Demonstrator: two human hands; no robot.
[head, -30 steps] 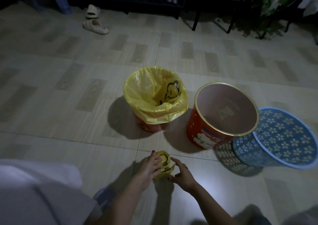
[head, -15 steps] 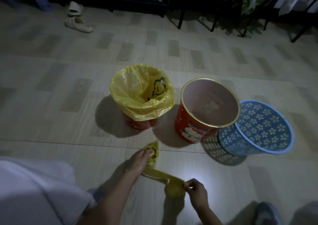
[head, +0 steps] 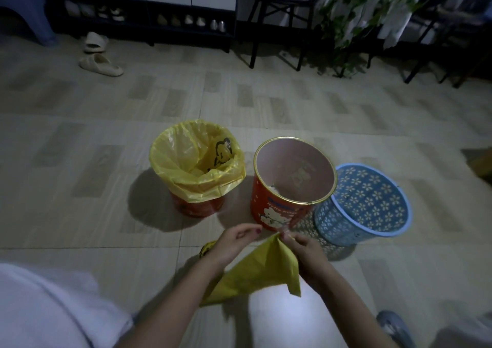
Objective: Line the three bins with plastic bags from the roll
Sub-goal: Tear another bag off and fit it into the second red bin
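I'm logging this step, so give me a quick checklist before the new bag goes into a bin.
1. Yellow bag held by both hands: ok, left hand and right hand pinch its top edge.
2. Bag mouth opened: not ok, it looks flat and folded.
3. Red bin unlined and upright: ok.
4. Blue bin unlined: ok.
5. Lined bin done: ok, its bag is folded over the rim.
6. Roll within reach: ok, by the left wrist.

At left centre, a thin, glossy, crinkled yellow plastic liner (head: 195,161) covers a red bin. The middle red bin (head: 282,209) looks smooth with a shiny gold metallic rim. The blue basket (head: 372,206) at right is perforated matt plastic. The folded bag (head: 261,270) at lower centre looks matt. The floor (head: 80,134) is tiled, wood-grain patterned.
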